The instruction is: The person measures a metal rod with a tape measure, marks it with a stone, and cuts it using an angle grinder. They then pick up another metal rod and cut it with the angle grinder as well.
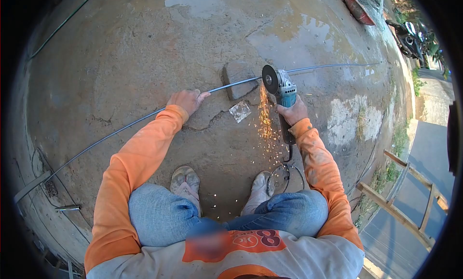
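Note:
My left hand (pixel 187 101) is closed around a long thin metal rod (pixel 130 126), just left of a brick-like block (pixel 239 76). The rod rests across that block and runs on to the upper right. In my right hand (pixel 293 111) is a teal angle grinder (pixel 288 91), gripped by its body. Its dark disc (pixel 270 79) meets the rod just right of the block. Orange sparks (pixel 265 117) spray from there down toward my feet. The grinder's cord (pixel 289 154) drops from its rear end and loops beside my right shoe.
A crumpled pale scrap (pixel 239 111) lies below the block. Wet patches (pixel 308 40) cover ground further out. At the right is a wooden ladder-like frame (pixel 398 211); a motorcycle (pixel 410 40) and a reddish wheelbarrow-like tray (pixel 357 8) are at the upper right.

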{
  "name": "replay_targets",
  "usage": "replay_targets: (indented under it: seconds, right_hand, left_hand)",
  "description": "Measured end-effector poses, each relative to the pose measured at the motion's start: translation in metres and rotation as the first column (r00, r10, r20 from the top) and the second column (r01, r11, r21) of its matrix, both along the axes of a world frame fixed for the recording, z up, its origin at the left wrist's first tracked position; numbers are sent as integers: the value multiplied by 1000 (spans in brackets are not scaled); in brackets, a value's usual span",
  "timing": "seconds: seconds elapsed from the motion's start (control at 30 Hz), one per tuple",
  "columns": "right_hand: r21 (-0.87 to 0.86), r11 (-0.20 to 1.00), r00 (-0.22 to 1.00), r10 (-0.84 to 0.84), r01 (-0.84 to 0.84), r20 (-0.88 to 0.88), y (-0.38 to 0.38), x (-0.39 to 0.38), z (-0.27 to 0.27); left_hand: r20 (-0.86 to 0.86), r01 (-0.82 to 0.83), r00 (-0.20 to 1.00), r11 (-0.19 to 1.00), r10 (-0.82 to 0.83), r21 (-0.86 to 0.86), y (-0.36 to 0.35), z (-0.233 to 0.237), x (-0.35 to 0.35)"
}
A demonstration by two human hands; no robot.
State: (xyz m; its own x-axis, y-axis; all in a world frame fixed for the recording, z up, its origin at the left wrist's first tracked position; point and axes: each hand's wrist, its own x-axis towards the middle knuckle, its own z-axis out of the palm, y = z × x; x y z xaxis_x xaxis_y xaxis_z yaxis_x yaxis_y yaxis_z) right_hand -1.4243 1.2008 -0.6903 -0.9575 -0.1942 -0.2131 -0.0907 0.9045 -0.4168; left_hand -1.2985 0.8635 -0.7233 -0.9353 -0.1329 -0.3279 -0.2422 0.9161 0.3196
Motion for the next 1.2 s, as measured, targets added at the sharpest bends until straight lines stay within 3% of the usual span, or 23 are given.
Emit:
replay_targets:
  seconds: [1.2]
  right_hand:
    - [-1, 1000, 1000, 5, -5, -1, 0, 5, 4]
  left_hand:
    - [10, -1, 1000, 1000, 1, 1, 1, 6, 1]
